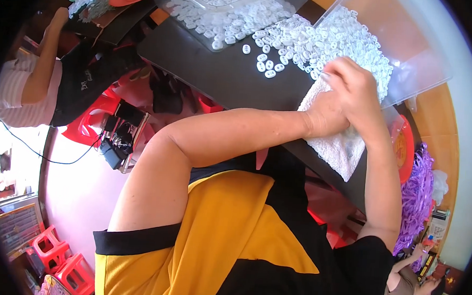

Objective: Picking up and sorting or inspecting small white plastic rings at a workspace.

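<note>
Both my hands meet over a folded white towel at the right side of the dark table. My right hand (355, 87) crosses above the left, its fingers bent and closed together. Under it, my left hand (328, 112) looks closed, its fingers partly covered by the right. Whatever is between the fingers is too small or hidden to make out. The white towel (338, 158) lies beneath my hands and hangs over the table's near edge. Just beyond them is a heap of small white oval pieces (337, 43) with two holes each; several loose ones (270, 65) lie to its left.
A clear plastic bin (411, 55) lies tipped around the heap. Another clear bin (221, 13) of white pieces stands on the dark table (208, 66). An orange-red plate (405, 148) and purple ribbons (417, 194) are at right. Co-workers sit at far left (31, 83) and lower right (405, 282).
</note>
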`<state>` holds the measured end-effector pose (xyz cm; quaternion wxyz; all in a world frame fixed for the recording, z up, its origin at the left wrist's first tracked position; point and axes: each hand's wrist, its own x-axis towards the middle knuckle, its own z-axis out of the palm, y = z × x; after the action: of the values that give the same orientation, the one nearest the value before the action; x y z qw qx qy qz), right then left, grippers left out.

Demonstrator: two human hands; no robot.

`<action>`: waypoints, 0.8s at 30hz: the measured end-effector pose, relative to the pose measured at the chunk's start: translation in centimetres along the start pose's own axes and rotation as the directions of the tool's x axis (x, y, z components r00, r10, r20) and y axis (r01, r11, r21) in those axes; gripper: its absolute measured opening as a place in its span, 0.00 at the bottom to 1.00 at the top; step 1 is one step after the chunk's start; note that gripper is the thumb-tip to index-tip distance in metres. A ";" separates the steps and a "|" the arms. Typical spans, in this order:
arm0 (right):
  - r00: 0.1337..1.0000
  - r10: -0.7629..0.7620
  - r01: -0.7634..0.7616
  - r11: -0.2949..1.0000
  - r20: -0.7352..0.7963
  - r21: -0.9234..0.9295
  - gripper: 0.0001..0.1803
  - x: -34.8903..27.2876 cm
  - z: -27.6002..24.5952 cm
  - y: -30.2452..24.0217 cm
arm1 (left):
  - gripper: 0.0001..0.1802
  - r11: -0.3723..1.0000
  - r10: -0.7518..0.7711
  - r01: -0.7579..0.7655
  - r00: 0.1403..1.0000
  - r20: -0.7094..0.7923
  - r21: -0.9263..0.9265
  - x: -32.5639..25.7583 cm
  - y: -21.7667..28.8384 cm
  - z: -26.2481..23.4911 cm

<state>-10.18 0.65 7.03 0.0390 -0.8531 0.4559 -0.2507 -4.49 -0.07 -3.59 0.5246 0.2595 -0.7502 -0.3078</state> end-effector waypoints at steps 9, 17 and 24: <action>0.905 -0.003 0.062 0.990 0.425 -0.124 0.14 9.0 7.6 -3.2 | 0.17 0.990 0.024 0.004 0.978 0.206 -0.138 -0.1 -0.2 0.0; 0.951 -0.008 0.080 0.972 0.310 -0.221 0.12 9.4 11.6 -2.6 | 0.17 0.728 -0.091 0.229 0.967 0.240 -0.647 -0.3 -1.1 1.6; 0.957 0.005 0.030 0.993 0.290 -0.116 0.09 8.9 11.6 -2.8 | 0.19 0.311 -0.431 0.633 0.758 0.489 -0.709 2.8 0.2 1.5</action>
<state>1.40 -6.75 1.22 0.0529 -0.8842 0.4542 -0.0956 -6.77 -1.65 -2.11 0.3665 0.1706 -0.4219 -0.8115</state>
